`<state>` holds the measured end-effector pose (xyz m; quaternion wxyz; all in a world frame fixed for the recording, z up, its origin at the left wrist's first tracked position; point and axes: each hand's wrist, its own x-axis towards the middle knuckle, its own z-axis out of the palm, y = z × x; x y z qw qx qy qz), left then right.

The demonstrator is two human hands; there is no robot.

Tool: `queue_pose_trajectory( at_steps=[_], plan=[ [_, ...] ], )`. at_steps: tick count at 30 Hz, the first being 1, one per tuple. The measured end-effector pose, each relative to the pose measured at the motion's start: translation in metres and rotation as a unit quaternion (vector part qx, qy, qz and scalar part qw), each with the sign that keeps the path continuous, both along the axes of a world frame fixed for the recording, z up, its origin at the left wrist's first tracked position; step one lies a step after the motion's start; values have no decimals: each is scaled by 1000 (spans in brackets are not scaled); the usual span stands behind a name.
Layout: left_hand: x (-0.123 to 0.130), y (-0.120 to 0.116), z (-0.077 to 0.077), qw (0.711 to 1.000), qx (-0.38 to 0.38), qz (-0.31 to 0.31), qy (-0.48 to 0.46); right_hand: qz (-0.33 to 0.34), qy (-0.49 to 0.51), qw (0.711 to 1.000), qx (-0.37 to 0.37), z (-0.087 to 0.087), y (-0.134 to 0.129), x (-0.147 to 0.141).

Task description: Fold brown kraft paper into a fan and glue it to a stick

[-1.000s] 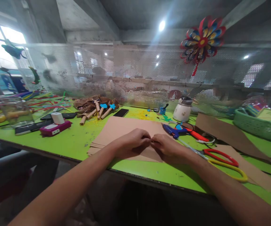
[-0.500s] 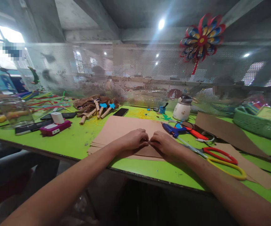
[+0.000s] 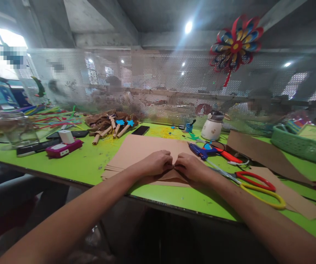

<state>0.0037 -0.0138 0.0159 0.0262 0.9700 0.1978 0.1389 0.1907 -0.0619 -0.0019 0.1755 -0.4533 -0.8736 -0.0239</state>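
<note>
A stack of light brown paper sheets [image 3: 136,146] lies on the green table in front of me. My left hand [image 3: 159,162] and my right hand [image 3: 188,165] meet at its near side, with fingertips curled and almost touching. Both pinch the near edge of the top sheet, which is slightly raised between them; the fingers hide the exact fold. Right of my right hand lies a blue glue gun [image 3: 198,150]. Scissors with one red and one yellow handle [image 3: 257,181] rest beside my right forearm.
Brown paper rolls with blue stars [image 3: 122,128] and a black phone [image 3: 140,130] lie behind the stack. A white kettle-like jug [image 3: 212,128], a green basket [image 3: 301,145] and dark brown paper [image 3: 257,150] are to the right. Left are a purple box [image 3: 64,148] and a glass jar [image 3: 17,132].
My hands stay at the paper's near edge, with only slight finger movement. At the far left, another person's hand or arm has shifted by the glass jar.
</note>
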Motion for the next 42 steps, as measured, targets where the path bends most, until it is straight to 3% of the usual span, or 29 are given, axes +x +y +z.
queue_pose_trajectory(
  at_steps=[7, 15, 31, 42],
  plan=[
    [-7, -1, 2, 999, -43, 13, -10, -6, 9, 1000, -10, 9, -10, 0],
    [-17, 5, 2, 996, -81, 44, 0, -12, 48, 997, -52, 3, -5, 14],
    [-28, 3, 9, 997, -60, 26, 45, -15, -45, 996, -72, 16, -10, 17],
    [-34, -17, 10, 998, -52, 38, -10, -14, -62, 995, -71, 16, -12, 17]
  ],
)
